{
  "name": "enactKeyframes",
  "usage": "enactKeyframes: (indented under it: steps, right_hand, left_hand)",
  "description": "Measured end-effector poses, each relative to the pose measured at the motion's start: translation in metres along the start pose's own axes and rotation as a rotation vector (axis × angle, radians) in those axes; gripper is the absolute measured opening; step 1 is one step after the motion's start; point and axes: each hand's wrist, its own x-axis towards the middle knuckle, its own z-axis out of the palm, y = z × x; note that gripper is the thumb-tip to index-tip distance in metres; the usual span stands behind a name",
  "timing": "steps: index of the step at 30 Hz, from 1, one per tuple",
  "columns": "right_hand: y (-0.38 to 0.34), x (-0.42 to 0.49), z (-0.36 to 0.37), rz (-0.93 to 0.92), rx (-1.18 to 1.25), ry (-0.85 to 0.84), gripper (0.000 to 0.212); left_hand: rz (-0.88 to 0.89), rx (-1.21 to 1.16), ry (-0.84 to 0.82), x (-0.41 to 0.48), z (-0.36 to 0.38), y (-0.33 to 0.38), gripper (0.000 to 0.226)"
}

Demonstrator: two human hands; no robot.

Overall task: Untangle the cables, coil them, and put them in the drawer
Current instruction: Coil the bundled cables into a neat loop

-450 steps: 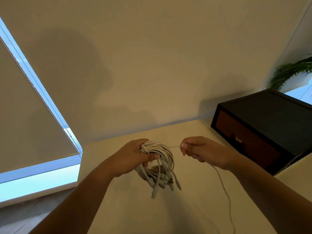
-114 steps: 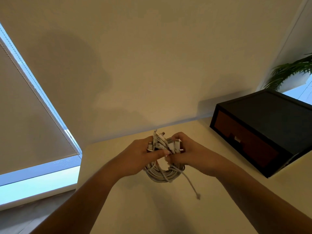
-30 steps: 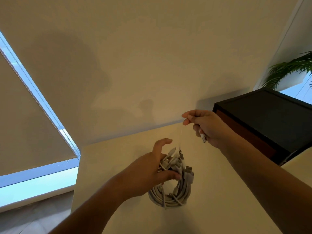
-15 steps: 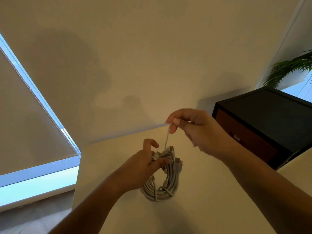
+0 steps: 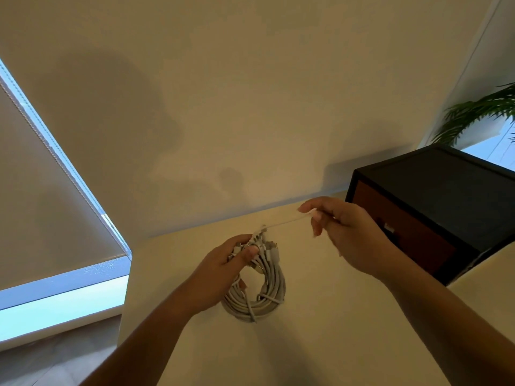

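My left hand grips the coiled white cable bundle; my right hand pinches a thin white strand, seemingly taut. It runs right, toward the brown-fronted black drawer

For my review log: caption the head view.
Left hand grips the cable bundle; right hand pinches one strand taut.

This is a room in a home or small office; which one cannot be told. A cream table stands against a plain wall. Left of the table, a window reaches down near the floor, mostly covered by a roller blind with a bead chain. A dark drawer box sits on the table's right end. Beyond that end, a leafy plant stands by daylight.
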Motion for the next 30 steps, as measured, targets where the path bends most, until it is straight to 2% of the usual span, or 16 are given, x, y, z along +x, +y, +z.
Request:
enactKeyframes:
  steps: [5, 9, 11, 17, 23, 30]
  right_hand:
    - [0.010, 0.006, -0.018, 0.064, -0.185, -0.078, 0.025]
    - [0.002, 0.007, -0.027, 0.032, -0.333, -0.180, 0.021]
    - [-0.006, 0.007, -0.027, 0.011, -0.331, -0.244, 0.016]
    - [-0.006, 0.017, -0.017, 0.030, -0.219, -0.287, 0.024]
    - [0.024, 0.015, -0.006, 0.186, 0.214, -0.405, 0.029]
    - [0.023, 0.004, 0.014, 0.195, 0.375, -0.338, 0.023]
  left_hand:
    - [0.066, -0.011, -0.026, -0.002, 0.000, 0.005, 0.036]
    - [0.050, 0.038, -0.047, -0.003, 0.000, 0.011, 0.041]
    - [0.055, 0.057, -0.082, -0.003, 0.001, 0.011, 0.045]
    - [0.059, 0.059, -0.177, -0.005, 0.006, 0.009, 0.045]
    - [0.066, -0.011, -0.150, -0.009, 0.003, 0.018, 0.042]
    - [0.048, -0.025, -0.156, -0.007, 0.006, 0.019, 0.047]
